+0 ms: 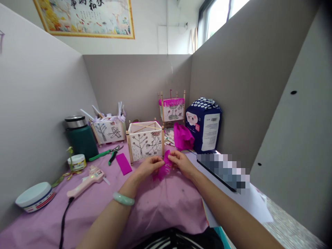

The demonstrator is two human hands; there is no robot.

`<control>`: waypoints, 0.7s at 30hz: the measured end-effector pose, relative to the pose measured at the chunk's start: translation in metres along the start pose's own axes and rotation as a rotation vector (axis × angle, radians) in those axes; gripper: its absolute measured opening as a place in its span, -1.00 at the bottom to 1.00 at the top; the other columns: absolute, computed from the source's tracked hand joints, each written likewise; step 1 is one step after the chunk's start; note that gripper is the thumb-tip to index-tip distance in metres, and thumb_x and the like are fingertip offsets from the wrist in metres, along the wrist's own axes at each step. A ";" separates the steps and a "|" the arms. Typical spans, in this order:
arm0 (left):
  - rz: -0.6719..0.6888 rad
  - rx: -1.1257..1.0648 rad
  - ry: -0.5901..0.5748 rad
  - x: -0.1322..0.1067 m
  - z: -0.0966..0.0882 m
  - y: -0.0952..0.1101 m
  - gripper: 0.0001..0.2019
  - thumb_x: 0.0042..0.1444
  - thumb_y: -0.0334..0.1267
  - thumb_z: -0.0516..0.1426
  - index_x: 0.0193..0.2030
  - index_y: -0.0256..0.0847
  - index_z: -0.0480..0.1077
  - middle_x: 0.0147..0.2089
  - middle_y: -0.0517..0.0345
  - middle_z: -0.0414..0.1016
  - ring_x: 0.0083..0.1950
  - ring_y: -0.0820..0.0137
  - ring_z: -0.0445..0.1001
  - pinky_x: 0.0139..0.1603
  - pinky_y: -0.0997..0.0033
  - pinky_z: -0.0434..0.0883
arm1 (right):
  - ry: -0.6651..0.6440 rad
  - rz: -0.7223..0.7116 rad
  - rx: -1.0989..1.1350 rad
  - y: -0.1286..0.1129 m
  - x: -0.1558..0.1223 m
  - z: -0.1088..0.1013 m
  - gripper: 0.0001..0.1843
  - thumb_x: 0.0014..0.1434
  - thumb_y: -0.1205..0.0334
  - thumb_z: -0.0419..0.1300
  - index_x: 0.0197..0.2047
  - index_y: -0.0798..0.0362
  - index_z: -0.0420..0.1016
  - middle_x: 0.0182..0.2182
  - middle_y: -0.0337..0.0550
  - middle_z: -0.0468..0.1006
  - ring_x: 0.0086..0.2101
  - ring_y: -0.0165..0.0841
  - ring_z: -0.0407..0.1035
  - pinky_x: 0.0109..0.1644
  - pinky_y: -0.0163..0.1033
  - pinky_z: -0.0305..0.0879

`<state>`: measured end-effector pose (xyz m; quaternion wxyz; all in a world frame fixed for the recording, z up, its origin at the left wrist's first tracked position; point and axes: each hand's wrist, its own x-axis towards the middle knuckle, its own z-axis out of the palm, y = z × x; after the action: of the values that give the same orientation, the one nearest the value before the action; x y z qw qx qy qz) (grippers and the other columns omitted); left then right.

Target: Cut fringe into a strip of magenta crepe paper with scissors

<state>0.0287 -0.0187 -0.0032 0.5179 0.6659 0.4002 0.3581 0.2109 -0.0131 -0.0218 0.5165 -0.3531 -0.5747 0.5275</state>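
My left hand [149,167] and my right hand [181,162] pinch a fringed strip of magenta crepe paper [165,169] between them, above the pink cloth. Its cut fringe hangs downward. Just behind my hands stands a square lantern frame [145,143] of wooden sticks with white panels drawn with flowers. A flat magenta paper piece [123,164] lies left of that frame. Farther back, a second lantern [172,109] carries magenta fringe along its upper edge. Crumpled magenta paper [183,137] sits beneath it, to the right.
On the left are a pink glue gun [86,183] with a black cord, green-handled pliers [105,153], a green flask [81,138], a white bowl [35,197] and another lantern [109,130]. A dark blue package [203,126] and white sheets [249,204] are on the right. Grey partitions [137,83] enclose the table.
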 end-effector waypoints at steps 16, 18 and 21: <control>-0.039 -0.061 0.026 0.000 0.007 -0.003 -0.60 -0.12 0.09 0.25 -0.44 -0.22 0.28 -0.67 0.34 0.21 -0.71 0.57 0.13 -0.67 0.51 0.02 | -0.114 0.081 -0.017 -0.002 -0.004 0.003 -0.59 -0.06 0.04 0.34 -0.24 0.07 0.32 -0.64 -0.42 0.33 -0.65 -0.56 0.12 -0.58 -0.41 -0.07; -0.050 -0.079 0.029 -0.001 0.005 -0.005 -0.59 -0.13 0.10 0.25 -0.43 -0.21 0.27 -0.67 0.35 0.21 -0.73 0.56 0.14 -0.70 0.51 0.03 | -0.110 0.102 -0.015 -0.004 -0.004 0.003 -0.59 -0.03 -0.04 0.30 -0.27 0.07 0.31 -0.60 -0.39 0.36 -0.64 -0.56 0.14 -0.57 -0.41 -0.05; -0.052 -0.078 0.039 0.000 0.005 -0.005 -0.58 -0.13 0.09 0.26 -0.43 -0.21 0.25 -0.68 0.36 0.20 -0.74 0.57 0.12 -0.71 0.53 0.02 | -0.125 0.106 -0.044 -0.004 -0.004 0.003 -0.58 -0.02 -0.06 0.29 -0.27 0.08 0.31 -0.59 -0.38 0.35 -0.63 -0.55 0.16 -0.57 -0.40 -0.02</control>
<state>0.0324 -0.0205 -0.0089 0.5448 0.6273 0.4132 0.3727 0.2095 -0.0183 -0.0189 0.4431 -0.3609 -0.5976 0.5624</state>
